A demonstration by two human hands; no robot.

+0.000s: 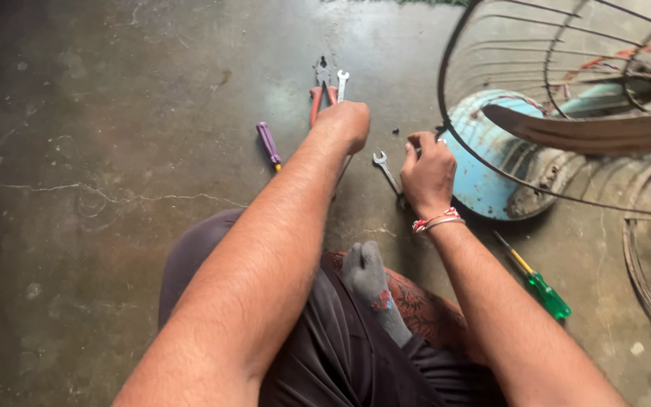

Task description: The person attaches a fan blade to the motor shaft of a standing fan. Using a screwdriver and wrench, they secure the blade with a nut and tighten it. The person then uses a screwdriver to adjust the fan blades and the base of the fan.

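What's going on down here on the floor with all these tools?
A person sits on a concrete floor beside a blue fan base with its wire guard. The left hand reaches down at red-handled pliers and a small spanner. The right hand pinches something small near the base, beside a second spanner. A purple-handled screwdriver lies to the left, a green-handled one to the right.

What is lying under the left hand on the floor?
The left hand covers the red handles of pliers; their jaws and a small spanner show beyond it. Whether it grips them is hidden.
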